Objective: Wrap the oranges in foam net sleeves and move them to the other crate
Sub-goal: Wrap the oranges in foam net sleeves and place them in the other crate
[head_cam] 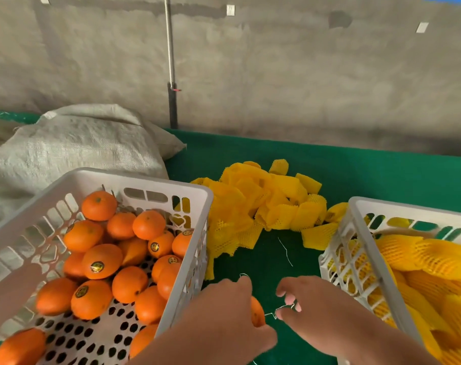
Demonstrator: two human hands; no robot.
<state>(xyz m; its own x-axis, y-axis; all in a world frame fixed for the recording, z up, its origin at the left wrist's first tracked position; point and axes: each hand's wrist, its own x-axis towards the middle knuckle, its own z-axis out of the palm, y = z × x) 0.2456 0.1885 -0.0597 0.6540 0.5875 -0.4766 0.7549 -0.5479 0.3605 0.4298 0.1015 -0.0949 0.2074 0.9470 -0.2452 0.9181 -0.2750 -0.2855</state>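
My left hand (pixel 232 314) grips a bare orange (pixel 257 312) low over the green table, between the two crates; only the orange's right edge shows past my fingers. My right hand (pixel 303 309) is just right of it, fingers curled, with a thin white thread (pixel 272 313) at its fingertips. The white crate (pixel 155 177) on the left holds several bare oranges (pixel 102 260). The white crate (pixel 355 206) on the right holds oranges wrapped in yellow foam net sleeves (pixel 419 262). A heap of loose yellow sleeves (pixel 263 204) lies between the crates, farther back.
A woven grey sack (pixel 73 143) lies behind the left crate. A thin pole (pixel 171 75) stands against the grey wall beyond the green table covering (pixel 355 169). Loose white thread (pixel 286 250) lies on the green surface ahead of my hands.
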